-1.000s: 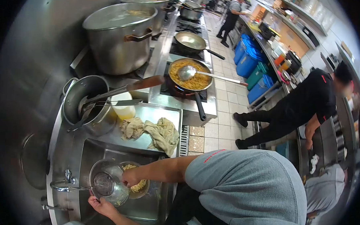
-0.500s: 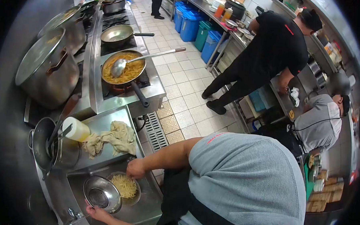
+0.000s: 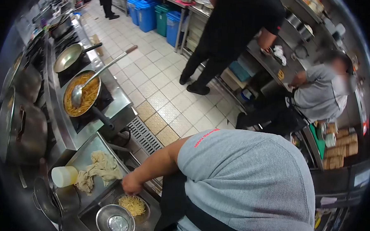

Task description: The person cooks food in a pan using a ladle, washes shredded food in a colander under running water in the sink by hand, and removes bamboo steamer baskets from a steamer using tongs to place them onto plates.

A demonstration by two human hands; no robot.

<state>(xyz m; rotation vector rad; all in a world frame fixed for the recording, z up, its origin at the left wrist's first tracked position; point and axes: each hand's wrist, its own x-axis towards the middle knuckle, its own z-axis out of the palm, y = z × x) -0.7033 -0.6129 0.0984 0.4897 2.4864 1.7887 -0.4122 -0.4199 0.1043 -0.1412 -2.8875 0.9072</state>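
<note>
My right hand (image 3: 131,185) is closed at the far rim of a round metal bowl (image 3: 148,216) in the sink. Short pale pasta (image 3: 132,205) lies in this bowl. In front of it, overlapping its near side, is a metal colander (image 3: 102,222) with a pale, shiny round bottom. My left hand is below the lower edge of the picture, so whether it touches the colander does not show.
Left of the sink, a steel counter holds a crumpled cloth (image 3: 104,167) and a plastic tub (image 3: 64,176). Beyond, a pan of sauced pasta (image 3: 91,95) with a ladle (image 3: 77,96) sits on the stove. Two people work at the right-hand counter (image 3: 274,63).
My view has turned, shifting the stove left. The colander now overlaps the bowl's near side. My left hand, previously at the colander's rim, has gone out of view; my right stays at the bowl.
</note>
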